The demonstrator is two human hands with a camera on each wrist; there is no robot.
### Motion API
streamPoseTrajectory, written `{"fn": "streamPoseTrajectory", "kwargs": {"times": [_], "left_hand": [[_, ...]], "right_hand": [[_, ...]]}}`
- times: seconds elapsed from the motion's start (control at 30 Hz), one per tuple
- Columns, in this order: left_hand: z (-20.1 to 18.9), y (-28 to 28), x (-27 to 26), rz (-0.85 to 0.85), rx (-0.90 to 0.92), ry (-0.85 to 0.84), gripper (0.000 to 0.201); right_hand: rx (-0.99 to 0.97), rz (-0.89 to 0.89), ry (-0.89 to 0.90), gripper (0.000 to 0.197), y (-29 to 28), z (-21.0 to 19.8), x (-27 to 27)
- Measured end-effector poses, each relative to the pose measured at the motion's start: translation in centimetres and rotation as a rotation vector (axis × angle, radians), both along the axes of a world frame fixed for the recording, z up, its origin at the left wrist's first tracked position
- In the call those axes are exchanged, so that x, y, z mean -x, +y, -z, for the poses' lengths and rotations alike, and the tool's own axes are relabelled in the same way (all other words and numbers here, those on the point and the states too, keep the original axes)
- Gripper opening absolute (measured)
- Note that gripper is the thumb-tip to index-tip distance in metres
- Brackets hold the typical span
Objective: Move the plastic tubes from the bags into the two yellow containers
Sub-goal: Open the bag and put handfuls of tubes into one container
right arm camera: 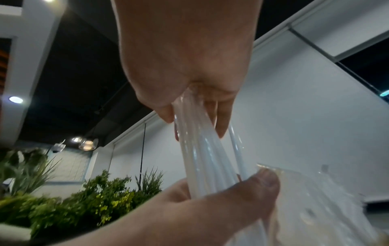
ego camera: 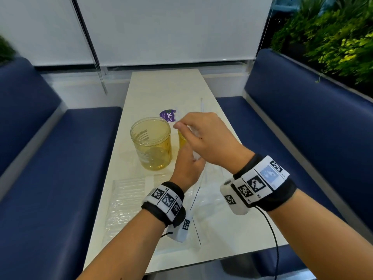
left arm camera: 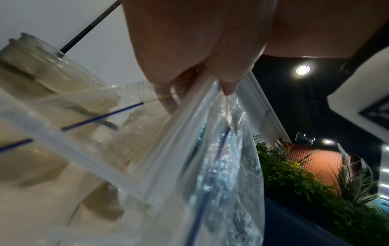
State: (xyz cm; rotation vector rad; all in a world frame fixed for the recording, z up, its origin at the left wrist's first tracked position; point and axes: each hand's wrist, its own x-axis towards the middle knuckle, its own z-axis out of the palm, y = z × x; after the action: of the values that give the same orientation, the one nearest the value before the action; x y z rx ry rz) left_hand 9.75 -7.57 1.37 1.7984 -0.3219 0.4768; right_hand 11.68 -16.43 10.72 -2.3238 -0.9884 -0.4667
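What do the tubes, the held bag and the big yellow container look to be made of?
Tubes: translucent milky plastic, glossy highlights. Bag: thin clear film, crinkled and shiny, with a blue zip line. Yellow container: rigid see-through tinted plastic, probably; the table shows through its wall.

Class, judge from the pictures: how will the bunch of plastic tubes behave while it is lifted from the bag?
Probably light: the right hand lifts the tubes alone. Likely slippery, being smooth and glossy; they already splay apart. Fairly stiff, since they stay straight.

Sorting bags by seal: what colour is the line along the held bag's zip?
Blue line on the bag, clearest in the left wrist view.
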Motion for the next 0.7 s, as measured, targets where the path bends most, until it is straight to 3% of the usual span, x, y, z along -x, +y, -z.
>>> {"fn": "streamPoseTrajectory", "kwargs": {"times": [0.07,0.1,0.2,0.27,0.33,0.47,0.57,0.7], "left_hand": [[0.0,0.1,0.2,0.002,0.009,-0.007,0.025],[-0.1,0.1,0.2,0.007,0.012,0.0,0.027],[-0.3,0.2,0.2,0.036,-0.001,-0.003,0.031],[-0.2,0.2,0.0,0.037,0.001,-0.002,0.035],[0.1,0.4,-0.4,0.018,0.005,0.015,0.041],[1.0,0.6,-0.8,-0.039,0.049,0.12,0.044],[1.4,0.7,-0.6,-0.048,0.077,0.168,0.037],[1.6,0.8,0.0,-0.007,0.098,0.205,0.028]], "right_hand": [[-0.137,0.021,-0.13,0.035,-0.4,-0.2,0.3],[-0.188,0.059,-0.154,0.048,-0.6,-0.3,0.4],[-0.239,0.137,0.105,0.091,-0.6,-0.4,0.5],[-0.302,0.14,0.311,0.099,-0.5,0.1,0.4],[-0.411,0.13,0.458,0.087,-0.2,0.6,0.5],[-0.541,0.097,0.545,0.029,1.0,1.6,0.4],[-0.566,0.11,0.501,0.034,1.8,1.5,0.4],[-0.672,0.038,0.427,0.025,2.3,-1.6,-0.1]]}}
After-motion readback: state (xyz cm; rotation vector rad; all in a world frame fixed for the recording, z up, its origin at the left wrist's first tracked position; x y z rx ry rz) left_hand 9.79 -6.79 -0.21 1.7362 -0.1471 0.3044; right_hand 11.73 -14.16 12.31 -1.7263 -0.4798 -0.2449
